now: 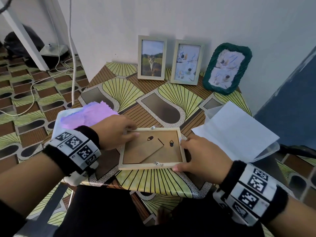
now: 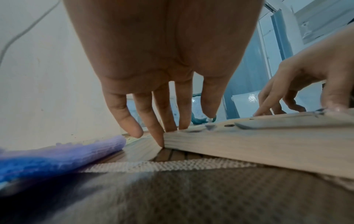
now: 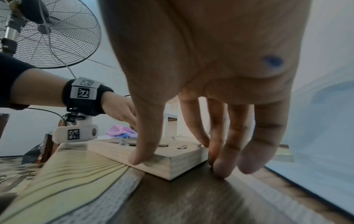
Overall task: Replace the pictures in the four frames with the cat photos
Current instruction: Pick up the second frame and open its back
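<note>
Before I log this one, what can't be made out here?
Flat frame: its picture, head view, it lies face down.
Tub: contents, head view, paper covers it.
Under the cloth: head view, cloth covers it.
Green frame: left wrist view, left hand hides most.

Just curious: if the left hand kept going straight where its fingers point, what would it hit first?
The face-down wooden frame, most likely: the left hand has its fingertips against the frame's far left corner.
</note>
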Motion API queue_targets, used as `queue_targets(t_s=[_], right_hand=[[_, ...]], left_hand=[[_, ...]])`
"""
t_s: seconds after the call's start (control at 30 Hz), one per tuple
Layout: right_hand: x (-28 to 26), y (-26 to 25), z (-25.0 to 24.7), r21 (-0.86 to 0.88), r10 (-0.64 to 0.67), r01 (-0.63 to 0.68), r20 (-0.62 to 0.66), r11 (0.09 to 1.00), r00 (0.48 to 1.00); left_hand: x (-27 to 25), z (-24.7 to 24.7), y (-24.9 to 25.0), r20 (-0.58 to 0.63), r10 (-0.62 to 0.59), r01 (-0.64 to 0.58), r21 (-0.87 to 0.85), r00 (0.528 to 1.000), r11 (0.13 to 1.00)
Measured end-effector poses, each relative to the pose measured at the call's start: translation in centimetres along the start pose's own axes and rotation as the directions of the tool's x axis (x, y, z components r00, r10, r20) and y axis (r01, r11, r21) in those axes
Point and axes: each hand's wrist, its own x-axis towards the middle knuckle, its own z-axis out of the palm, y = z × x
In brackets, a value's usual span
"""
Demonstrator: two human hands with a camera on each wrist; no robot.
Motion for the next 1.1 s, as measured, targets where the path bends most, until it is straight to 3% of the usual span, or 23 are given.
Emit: queue_targets(t_s=[0.37, 0.57, 0.7, 0.87, 0.93, 1.0, 1.1], right_hand=[[3.2, 0.2, -0.8, 0.054, 0.108, -0.103, -0.122, 0.993, 0.987], [3.8, -1.0, -1.2, 0.098, 0.031, -0.027, -0.042, 0.995, 0.999], [3.2, -0.6, -1.1, 0.137, -0.038, 0.045, -0.06, 0.989, 0.998], [1.5, 0.3, 0.3, 0.091, -0.149, 0.151, -0.029, 0.984, 0.988], [1.2, 0.6, 0.6, 0.055, -0.173, 0.172, 0.012, 0.984, 0.985], [1.3, 0.7, 0.6, 0.046, -0.181, 0.179, 0.052, 0.983, 0.982], [1.6, 1.1, 0.2, 0.04, -0.172, 0.168, 0.16, 0.985, 0.972]], left_hand=[[-4.4, 0.2, 1.8, 0.058, -0.114, 0.122, -0.184, 0.992, 0.975], [-6.2, 0.8, 3.3, 0.031, -0.107, 0.11, -0.154, 0.994, 0.982], [-6.4, 0.6, 3.7, -0.03, -0.117, 0.114, -0.083, 0.993, 0.99], [-4.8, 0.0, 3.8, -0.153, 0.035, -0.049, -0.086, 0.988, 0.995], [-3.2, 0.2, 3.9, -0.117, 0.145, -0.141, 0.038, 0.983, 0.989], [-1.4, 0.6, 4.2, -0.002, 0.222, -0.219, 0.154, 0.975, 0.963], [0.2, 1.1, 4.3, 0.195, 0.251, -0.286, 0.18, 0.948, 0.941]])
